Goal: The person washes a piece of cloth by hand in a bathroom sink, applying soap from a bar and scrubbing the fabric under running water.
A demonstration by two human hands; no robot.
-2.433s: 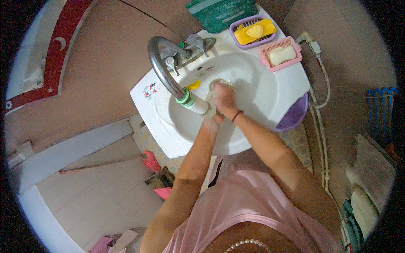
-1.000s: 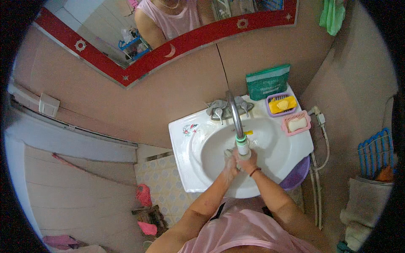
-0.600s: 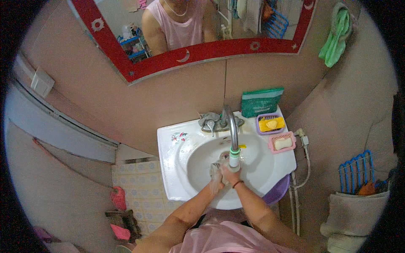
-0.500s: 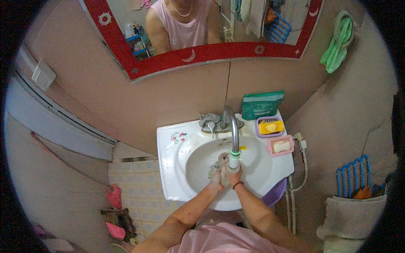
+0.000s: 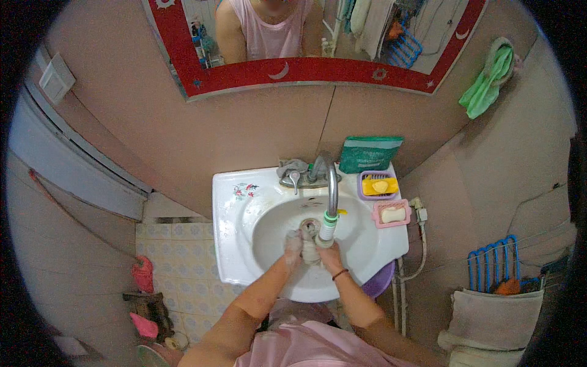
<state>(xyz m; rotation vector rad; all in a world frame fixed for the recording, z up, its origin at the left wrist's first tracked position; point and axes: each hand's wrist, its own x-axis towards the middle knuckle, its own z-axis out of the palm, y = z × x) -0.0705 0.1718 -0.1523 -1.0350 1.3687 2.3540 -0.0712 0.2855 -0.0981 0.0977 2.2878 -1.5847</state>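
In the white washbasin (image 5: 367,257), a pale wet cloth (image 5: 310,252) is bunched between my two hands, close to the drain. My left hand (image 5: 293,246) grips its left side, whitish as if with suds, and its fingers are blurred. On the other side my right hand (image 5: 331,258), with a dark band at the wrist, is closed on the cloth. The curved metal tap (image 5: 332,186) reaches over the bowl, and its green-and-white nozzle (image 5: 328,226) hides part of the right fingers.
On the basin's right rim stand a green pouch (image 5: 370,154), a purple soap dish (image 5: 362,194) with yellow soap, and a pink dish (image 5: 380,221) with white soap. A purple basin (image 5: 380,279) sits below. Towels (image 5: 498,318) and a blue rack (image 5: 493,263) are at right; a red-framed mirror (image 5: 244,76) hangs above.
My hands have moved apart slightly, and the cloth now hangs bunched between them below the drain. The whole view has shifted a little, so the basin appears further left.
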